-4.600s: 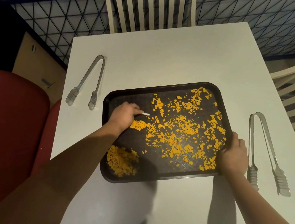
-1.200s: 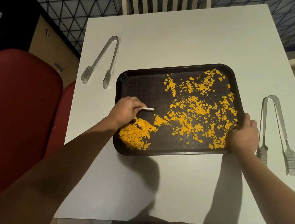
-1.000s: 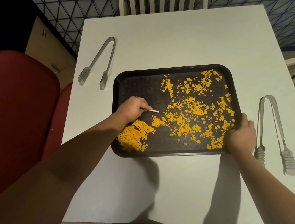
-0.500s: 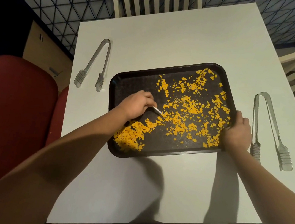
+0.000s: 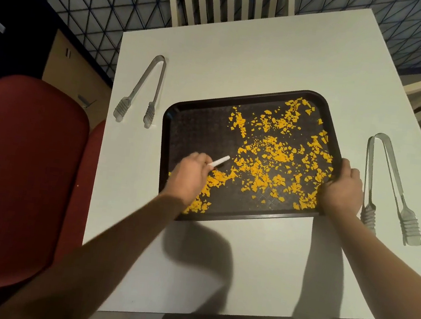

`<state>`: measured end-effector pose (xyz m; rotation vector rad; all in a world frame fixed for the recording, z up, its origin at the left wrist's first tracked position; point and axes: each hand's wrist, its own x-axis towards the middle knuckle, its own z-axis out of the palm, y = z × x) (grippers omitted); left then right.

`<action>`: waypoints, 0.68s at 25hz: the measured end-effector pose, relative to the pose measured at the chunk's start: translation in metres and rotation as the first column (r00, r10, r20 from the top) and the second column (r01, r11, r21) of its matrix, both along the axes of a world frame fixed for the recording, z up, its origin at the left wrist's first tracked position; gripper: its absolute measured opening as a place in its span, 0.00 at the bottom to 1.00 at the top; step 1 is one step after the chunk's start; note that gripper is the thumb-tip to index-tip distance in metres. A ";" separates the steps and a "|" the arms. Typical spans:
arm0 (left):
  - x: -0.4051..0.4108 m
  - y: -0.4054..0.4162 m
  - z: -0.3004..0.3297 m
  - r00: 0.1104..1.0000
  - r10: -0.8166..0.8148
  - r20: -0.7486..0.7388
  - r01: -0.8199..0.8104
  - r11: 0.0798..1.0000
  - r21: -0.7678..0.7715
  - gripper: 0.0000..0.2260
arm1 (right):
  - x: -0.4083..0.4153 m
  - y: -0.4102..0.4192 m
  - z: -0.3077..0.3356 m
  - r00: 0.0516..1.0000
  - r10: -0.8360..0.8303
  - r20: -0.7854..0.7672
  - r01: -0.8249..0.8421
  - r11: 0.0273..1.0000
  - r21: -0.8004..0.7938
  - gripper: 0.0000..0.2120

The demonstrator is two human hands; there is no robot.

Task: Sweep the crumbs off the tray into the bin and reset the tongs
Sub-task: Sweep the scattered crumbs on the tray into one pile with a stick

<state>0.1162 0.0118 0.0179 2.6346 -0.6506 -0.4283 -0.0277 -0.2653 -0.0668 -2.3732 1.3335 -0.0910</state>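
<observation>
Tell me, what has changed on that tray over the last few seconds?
The left hand, holding a small white stick, has dragged orange crumbs toward the dark plastic tray's near-left corner. The right hand keeps gripping the tray's right edge; both metal tongs lie untouched.

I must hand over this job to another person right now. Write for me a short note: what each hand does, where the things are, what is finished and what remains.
Left hand: grips a small white stick-like tool over the near-left part of the tray.
Right hand: holds the tray's near-right edge.
Crumbs: orange, mostly spread over the tray's middle and right; a pile sits at the near-left corner.
Tongs: left pair and right pair lie on the white table beside the tray, untouched.
Done: part of the crumbs gathered.
Left: gather the rest, tip them into the bin (not in view), reset both tongs.
</observation>
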 end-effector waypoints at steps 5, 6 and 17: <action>-0.068 -0.029 -0.020 0.967 0.249 -0.055 -0.246 0.968 0.049 0.10 | -0.001 0.000 0.003 1.000 0.020 -0.005 -0.020 1.000 0.024 0.25; -0.072 -0.038 -0.023 0.956 0.280 -0.092 -0.277 0.960 0.039 0.09 | -0.002 -0.001 0.004 1.000 0.023 0.003 -0.023 0.999 0.032 0.25; -0.076 -0.069 -0.040 0.933 0.347 -0.097 -0.334 0.934 0.126 0.12 | -0.003 -0.007 0.007 0.996 0.054 0.066 -0.062 0.990 0.129 0.26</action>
